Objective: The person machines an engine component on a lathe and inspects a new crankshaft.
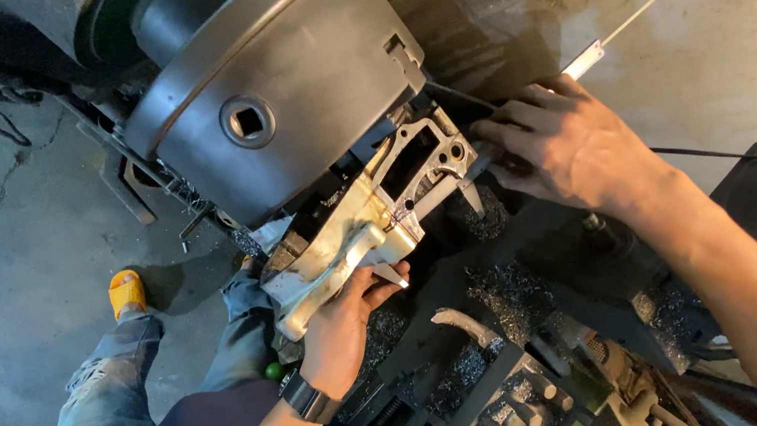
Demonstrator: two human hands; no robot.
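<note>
Fitting looks unfinished: left hand [344,325] grips the cast metal housing [369,214] against the lathe chuck [281,107], while right hand [571,147] closes around its far end.

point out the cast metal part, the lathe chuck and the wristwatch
cast metal part [369,214], head view, on its pale middle body by the cut-out frame.
lathe chuck [301,104], head view, on its grey outer wall beside the square key socket.
wristwatch [306,397], head view, on the dark band.
</note>
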